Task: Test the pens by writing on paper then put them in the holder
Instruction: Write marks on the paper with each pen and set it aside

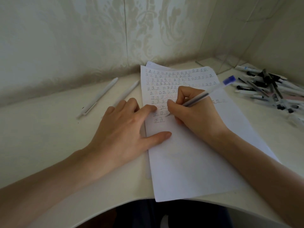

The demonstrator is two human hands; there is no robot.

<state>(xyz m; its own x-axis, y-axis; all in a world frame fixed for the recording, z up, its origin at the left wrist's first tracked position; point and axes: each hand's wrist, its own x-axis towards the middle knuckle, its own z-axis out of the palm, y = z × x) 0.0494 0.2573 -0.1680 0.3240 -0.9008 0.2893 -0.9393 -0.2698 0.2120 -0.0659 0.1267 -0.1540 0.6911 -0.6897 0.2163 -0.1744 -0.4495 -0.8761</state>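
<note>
At frame centre, the right hand (195,111) pinches a blue-capped pen (204,94), tip seemingly touching the paper (189,162); the left hand (128,129) lies flat, fingers straight, on its edge.

Blue-capped clear pen (205,94), tip on scribbled paper (189,158).

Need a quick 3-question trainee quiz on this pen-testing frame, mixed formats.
1. True or false: the left hand grips a pen.
2. Which hand holds the blue-capped pen? A) left hand B) right hand
3. Fill in: ___ white pens lie on the table left of the paper.
Key: 1 false, it rests flat on the paper; 2 B; 3 two.
</note>
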